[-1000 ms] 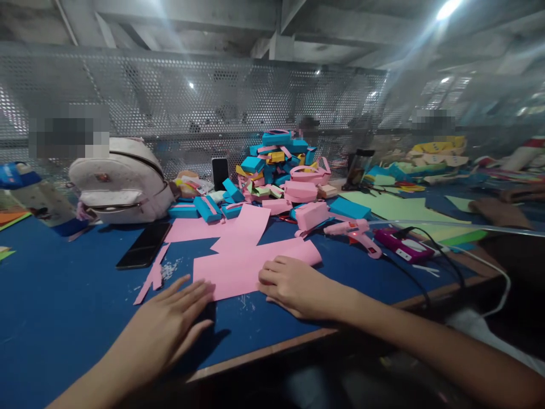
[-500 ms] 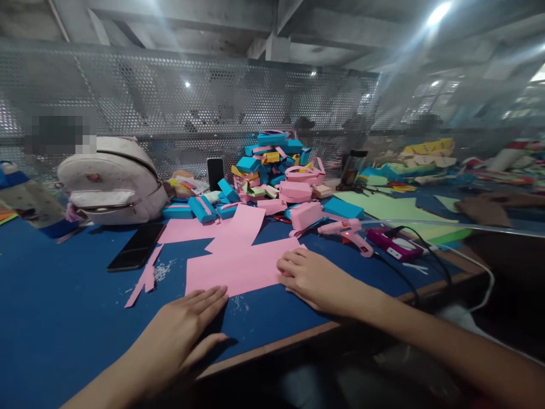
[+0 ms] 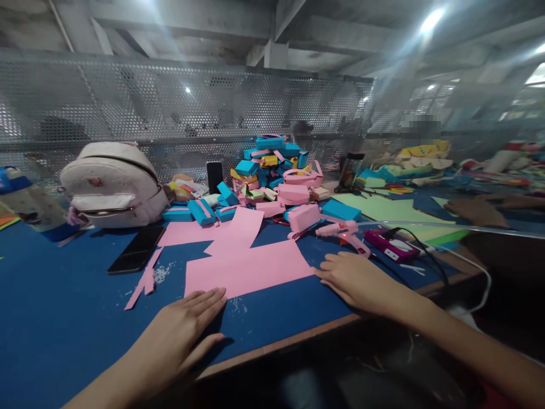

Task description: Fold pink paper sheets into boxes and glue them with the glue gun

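A pink paper sheet (image 3: pixel 247 267) lies flat on the blue tabletop in front of me. My left hand (image 3: pixel 185 324) rests open, its fingertips on the sheet's lower left edge and its thumb spread apart on the table. At the sheet's lower right corner is my right hand (image 3: pixel 355 281), palm down, fingers slightly bent and reaching the paper's edge. Nothing shows in its grasp. Behind this sheet lie more pink paper pieces (image 3: pixel 238 230). A pink hot glue gun (image 3: pixel 344 234) with a lit red light lies just beyond my right hand.
A black phone (image 3: pixel 136 250), pink paper strips (image 3: pixel 147 278) and a white backpack (image 3: pixel 113 184) are on the left. Blue and pink paper boxes (image 3: pixel 270 165) are heaped at the back. A purple power strip (image 3: pixel 392 245) with cables stands right. A co-worker's hand (image 3: pixel 474 210) touches green paper.
My right hand has slid right along the pink sheet to its right corner, uncovering that end. My left hand has stayed in place on the sheet's left edge.
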A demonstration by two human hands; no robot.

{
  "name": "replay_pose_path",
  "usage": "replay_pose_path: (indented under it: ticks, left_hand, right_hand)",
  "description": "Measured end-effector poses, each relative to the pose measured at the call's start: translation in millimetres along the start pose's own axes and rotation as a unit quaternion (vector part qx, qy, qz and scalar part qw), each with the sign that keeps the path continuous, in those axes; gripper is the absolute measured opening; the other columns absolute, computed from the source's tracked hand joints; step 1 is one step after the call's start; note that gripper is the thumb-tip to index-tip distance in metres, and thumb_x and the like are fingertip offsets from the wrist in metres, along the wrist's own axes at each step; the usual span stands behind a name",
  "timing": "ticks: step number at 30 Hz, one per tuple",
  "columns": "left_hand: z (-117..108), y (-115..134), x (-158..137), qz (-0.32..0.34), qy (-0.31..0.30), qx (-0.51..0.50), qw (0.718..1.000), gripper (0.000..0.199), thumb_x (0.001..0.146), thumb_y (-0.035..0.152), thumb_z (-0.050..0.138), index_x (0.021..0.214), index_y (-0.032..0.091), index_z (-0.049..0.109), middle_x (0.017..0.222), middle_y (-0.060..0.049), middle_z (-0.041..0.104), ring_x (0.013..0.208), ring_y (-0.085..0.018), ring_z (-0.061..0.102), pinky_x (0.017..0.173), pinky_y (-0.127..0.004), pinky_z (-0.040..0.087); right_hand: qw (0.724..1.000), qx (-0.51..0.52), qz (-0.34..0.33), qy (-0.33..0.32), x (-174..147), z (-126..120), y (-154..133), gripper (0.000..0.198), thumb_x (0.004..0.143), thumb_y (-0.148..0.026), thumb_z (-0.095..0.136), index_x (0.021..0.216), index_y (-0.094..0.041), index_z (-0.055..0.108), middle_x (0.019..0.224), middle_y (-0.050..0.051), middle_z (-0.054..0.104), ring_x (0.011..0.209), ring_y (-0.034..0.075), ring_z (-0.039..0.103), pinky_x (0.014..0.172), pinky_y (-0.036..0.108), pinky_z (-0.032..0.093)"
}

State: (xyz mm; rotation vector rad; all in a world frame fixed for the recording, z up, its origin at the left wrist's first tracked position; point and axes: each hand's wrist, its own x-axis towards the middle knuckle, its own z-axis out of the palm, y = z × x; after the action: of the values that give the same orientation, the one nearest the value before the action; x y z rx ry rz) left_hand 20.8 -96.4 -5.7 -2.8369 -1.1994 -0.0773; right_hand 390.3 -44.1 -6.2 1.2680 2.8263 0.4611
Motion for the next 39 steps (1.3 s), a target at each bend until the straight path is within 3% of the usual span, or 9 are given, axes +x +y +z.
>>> replay_pose_path:
  ticks: [7,10,13,16,21,28,32,35,39]
  left_hand:
    - [-3.3,-0.3,17.1,0.038,0.041,0.023,0.998,0.035,0.099,0.030,0.037,0.120,0.016,0.061,0.121,-0.011,0.067,0.108,-0.028,0.065,0.093,-0.048,0.053]
    - [-2.1,-3.1,35.5,0.063,0.054,0.011,0.996,0.032,0.099,0.026,0.036,0.108,0.017,0.065,0.108,-0.010,0.072,0.097,-0.026,0.069,0.083,-0.044,0.057]
    - [4.5,-6.1,53.5,0.083,0.063,0.011,0.994,0.027,0.097,0.023,0.041,0.115,0.017,0.061,0.116,-0.010,0.069,0.105,-0.026,0.066,0.088,-0.045,0.055]
    - [12.6,-7.8,62.8,0.093,0.060,0.032,0.993,0.032,0.095,0.022,0.044,0.125,0.014,0.055,0.127,-0.014,0.063,0.116,-0.028,0.060,0.094,-0.048,0.052]
    - [14.6,-9.6,54.6,0.069,0.035,0.054,0.996,0.039,0.095,0.017,0.042,0.133,0.014,0.049,0.137,-0.014,0.054,0.124,-0.027,0.054,0.101,-0.043,0.048]
    - [18.8,-12.5,27.1,0.004,0.050,0.027,0.998,0.044,0.094,0.021,0.046,0.138,0.019,0.047,0.141,-0.011,0.051,0.129,-0.026,0.049,0.103,-0.043,0.047]
    - [16.2,-13.2,19.2,-0.011,0.046,0.011,0.999,0.042,0.096,0.018,0.040,0.136,0.020,0.048,0.141,-0.012,0.050,0.129,-0.026,0.048,0.102,-0.043,0.047]
    - [5.9,-19.4,26.5,-0.016,0.047,-0.020,0.999,0.036,0.098,0.020,0.036,0.124,0.024,0.059,0.132,-0.008,0.060,0.118,-0.023,0.060,0.097,-0.039,0.051]
    - [-9.2,-34.1,53.2,-0.057,0.080,-0.027,0.995,0.031,0.096,0.023,0.038,0.116,0.022,0.063,0.119,-0.007,0.067,0.106,-0.025,0.065,0.089,-0.038,0.052]
  right_hand:
    - [0.999,0.013,0.026,-0.026,9.1,-15.1,-4.8,0.018,0.089,-0.016,0.053,0.084,-0.017,0.070,0.083,0.008,0.068,0.081,0.023,0.063,0.070,0.034,0.043]
    - [0.997,0.073,0.014,0.010,23.8,-23.5,-19.6,0.024,0.093,-0.023,0.050,0.107,-0.017,0.068,0.107,0.011,0.068,0.099,0.026,0.063,0.084,0.038,0.046]
    - [0.980,0.182,-0.082,0.025,43.8,-23.2,-38.4,0.046,0.096,-0.042,0.047,0.136,-0.018,0.051,0.141,0.011,0.050,0.129,0.026,0.046,0.105,0.041,0.037]
    - [0.961,0.250,-0.118,-0.017,60.5,-13.7,-49.5,0.066,0.094,-0.053,0.045,0.147,-0.016,0.034,0.154,0.011,0.030,0.141,0.025,0.028,0.115,0.041,0.025]
    - [0.945,0.310,-0.080,-0.069,59.6,6.5,-41.6,0.071,0.094,-0.057,0.040,0.151,-0.016,0.024,0.157,0.009,0.019,0.145,0.024,0.016,0.119,0.042,0.015]
    - [0.948,0.311,-0.008,-0.070,22.6,17.9,-20.6,0.072,0.094,-0.059,0.038,0.152,-0.020,0.019,0.157,0.008,0.016,0.145,0.026,0.014,0.118,0.047,0.017]
    - [0.964,0.262,0.001,-0.056,12.2,18.4,-18.0,0.071,0.095,-0.056,0.039,0.151,-0.016,0.022,0.156,0.012,0.020,0.144,0.027,0.020,0.115,0.049,0.026]
    - [0.977,0.215,-0.007,-0.011,18.9,15.2,-18.3,0.057,0.096,-0.045,0.044,0.144,-0.015,0.040,0.149,0.014,0.038,0.138,0.027,0.034,0.112,0.049,0.032]
    - [0.984,0.168,-0.018,0.059,45.7,3.1,-19.1,0.026,0.096,-0.022,0.046,0.105,-0.018,0.069,0.131,0.011,0.059,0.124,0.025,0.051,0.104,0.043,0.041]
